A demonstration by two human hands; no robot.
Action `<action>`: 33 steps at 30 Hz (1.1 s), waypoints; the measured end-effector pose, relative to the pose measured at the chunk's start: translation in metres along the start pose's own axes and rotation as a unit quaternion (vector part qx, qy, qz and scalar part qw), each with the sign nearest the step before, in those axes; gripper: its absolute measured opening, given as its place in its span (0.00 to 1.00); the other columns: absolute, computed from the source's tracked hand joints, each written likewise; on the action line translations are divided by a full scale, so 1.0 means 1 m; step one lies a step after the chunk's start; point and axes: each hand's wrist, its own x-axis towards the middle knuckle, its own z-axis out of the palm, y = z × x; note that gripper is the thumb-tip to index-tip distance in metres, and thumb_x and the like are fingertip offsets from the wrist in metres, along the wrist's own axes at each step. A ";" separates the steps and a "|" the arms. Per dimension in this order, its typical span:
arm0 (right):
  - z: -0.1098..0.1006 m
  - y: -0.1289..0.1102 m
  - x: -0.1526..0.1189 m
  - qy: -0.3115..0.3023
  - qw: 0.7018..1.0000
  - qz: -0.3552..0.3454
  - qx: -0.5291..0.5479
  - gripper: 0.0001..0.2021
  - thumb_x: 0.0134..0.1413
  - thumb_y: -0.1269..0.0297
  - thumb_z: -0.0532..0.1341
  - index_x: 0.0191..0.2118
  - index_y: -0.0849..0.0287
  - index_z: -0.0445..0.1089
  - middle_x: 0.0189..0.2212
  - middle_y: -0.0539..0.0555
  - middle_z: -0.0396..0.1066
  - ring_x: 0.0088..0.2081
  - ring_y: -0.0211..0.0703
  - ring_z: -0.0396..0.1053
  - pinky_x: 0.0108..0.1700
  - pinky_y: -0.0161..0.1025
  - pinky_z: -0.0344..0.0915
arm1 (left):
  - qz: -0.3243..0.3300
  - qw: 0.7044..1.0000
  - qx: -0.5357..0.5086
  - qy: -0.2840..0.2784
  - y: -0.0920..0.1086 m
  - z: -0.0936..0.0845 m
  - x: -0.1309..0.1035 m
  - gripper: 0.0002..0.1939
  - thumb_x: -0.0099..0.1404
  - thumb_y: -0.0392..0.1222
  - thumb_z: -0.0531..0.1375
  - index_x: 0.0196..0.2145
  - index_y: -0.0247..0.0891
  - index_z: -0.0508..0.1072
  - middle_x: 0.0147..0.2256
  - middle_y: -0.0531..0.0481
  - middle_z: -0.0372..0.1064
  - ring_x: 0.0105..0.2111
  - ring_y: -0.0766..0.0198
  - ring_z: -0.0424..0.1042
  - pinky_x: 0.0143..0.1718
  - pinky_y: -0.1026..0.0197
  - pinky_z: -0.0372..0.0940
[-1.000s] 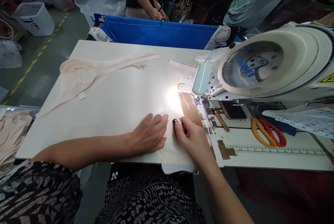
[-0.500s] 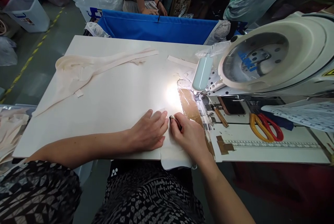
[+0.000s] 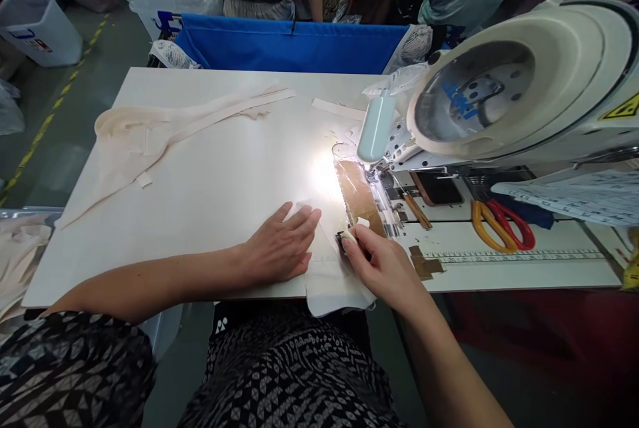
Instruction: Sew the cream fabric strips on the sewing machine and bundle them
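Tabletop bears cloth under open left hand; right hand pinches dark item; blue fabric beyond

Grey floor, yellow dashed line.

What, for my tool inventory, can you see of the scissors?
The scissors lie on the white surface, right of the phone, beside dark blue cloth and just beyond the measuring strip. One handle loop is yellow-orange, the other red; both look plastic. The blades cannot be made out. No hand touches them.
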 end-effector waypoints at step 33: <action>-0.004 0.007 -0.034 -0.040 0.984 -0.071 -0.156 0.10 0.61 0.66 0.49 0.27 0.55 0.58 0.17 0.50 0.67 0.19 0.39 0.62 0.24 0.37 0.43 | 0.027 0.999 -0.009 -0.023 0.008 -0.011 -0.005 0.25 0.72 0.51 0.53 0.57 0.28 0.67 0.60 0.27 0.61 0.61 0.39 0.61 0.57 0.37 0.58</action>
